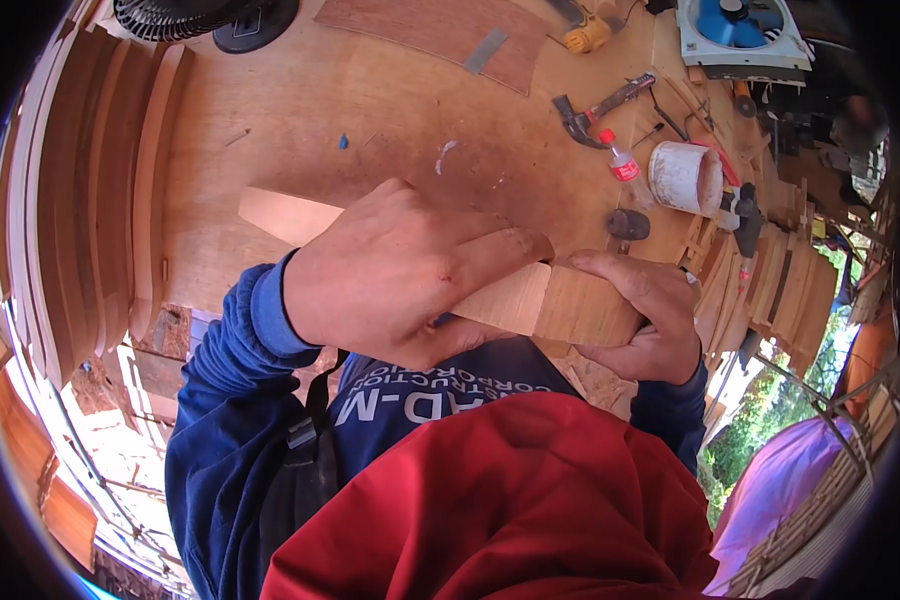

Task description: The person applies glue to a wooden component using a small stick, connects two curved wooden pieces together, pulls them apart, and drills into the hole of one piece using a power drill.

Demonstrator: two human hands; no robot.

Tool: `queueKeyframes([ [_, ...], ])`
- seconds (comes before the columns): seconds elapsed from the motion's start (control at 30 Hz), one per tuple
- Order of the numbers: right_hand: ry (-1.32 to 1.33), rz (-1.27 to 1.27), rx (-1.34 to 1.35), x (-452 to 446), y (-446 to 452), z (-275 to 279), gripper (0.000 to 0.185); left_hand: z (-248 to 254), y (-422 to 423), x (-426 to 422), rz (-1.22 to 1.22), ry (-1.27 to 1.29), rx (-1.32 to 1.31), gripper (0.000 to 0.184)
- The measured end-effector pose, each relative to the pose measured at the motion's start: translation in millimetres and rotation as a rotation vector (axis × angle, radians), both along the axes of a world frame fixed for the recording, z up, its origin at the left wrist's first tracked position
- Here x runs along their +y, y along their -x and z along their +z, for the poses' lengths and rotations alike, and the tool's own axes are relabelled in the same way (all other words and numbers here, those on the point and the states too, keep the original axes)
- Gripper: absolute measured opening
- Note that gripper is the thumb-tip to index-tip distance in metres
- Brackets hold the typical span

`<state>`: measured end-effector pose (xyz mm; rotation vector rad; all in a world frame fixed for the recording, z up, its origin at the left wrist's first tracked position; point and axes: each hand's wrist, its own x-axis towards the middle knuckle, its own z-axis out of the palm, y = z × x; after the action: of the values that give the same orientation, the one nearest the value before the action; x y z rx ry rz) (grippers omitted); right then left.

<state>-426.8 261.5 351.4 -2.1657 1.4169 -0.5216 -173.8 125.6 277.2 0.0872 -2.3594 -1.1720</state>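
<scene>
Low over the near side of the workbench, my two hands hold light brown wooden pieces that meet end to end at a thin seam. My left hand [395, 270] wraps over the left wooden piece [500, 303], whose far end sticks out past the knuckles. Its fingertips lie close to the seam. On the other side, my right hand [655, 305] grips the right wooden piece [585, 310], thumb on top and fingers beneath. Whether the two pieces are fixed together I cannot tell.
Curved wooden boards [120, 190] stand stacked at the left. To the right lie a claw hammer [580, 120], a red-capped bottle [622, 160], a white bucket [678, 178] and a black mallet head [627, 225]. Further back are a yellow power tool [587, 38] and a blue-bladed fan [735, 25].
</scene>
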Motion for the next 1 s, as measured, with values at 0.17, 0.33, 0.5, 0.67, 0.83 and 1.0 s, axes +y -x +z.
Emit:
queueKeyframes([
  [0.17, -0.012, 0.002, 0.001, -1.3, 0.0, 0.1, 0.071, -0.3, 1.4, 1.2, 0.026, -0.008, 0.074, 0.056],
  [0.33, -0.012, 0.001, 0.027, -0.6, 0.3, -0.4, 0.070, -3.4, 6.0, 3.4, 0.071, 0.049, 0.166, 0.057],
  [0.5, -0.018, 0.024, 0.011, -0.1, 2.6, -1.0, 0.070, -3.3, 4.2, 6.4, 0.043, -0.008, 0.158, 0.057],
  [0.67, -0.010, 0.030, 0.000, 1.2, 0.1, -1.6, 0.068, -4.2, -0.1, 5.6, 0.009, -0.041, 0.139, 0.056],
  [0.83, 0.030, 0.035, -0.021, -2.3, -3.4, -1.8, 0.067, -2.3, -2.0, 3.0, 0.044, 0.025, 0.158, 0.055],
  [1.0, -0.015, 0.040, 0.022, -3.7, -4.9, 4.2, 0.068, 1.6, -1.1, 9.6, 0.091, 0.045, 0.139, 0.057],
])
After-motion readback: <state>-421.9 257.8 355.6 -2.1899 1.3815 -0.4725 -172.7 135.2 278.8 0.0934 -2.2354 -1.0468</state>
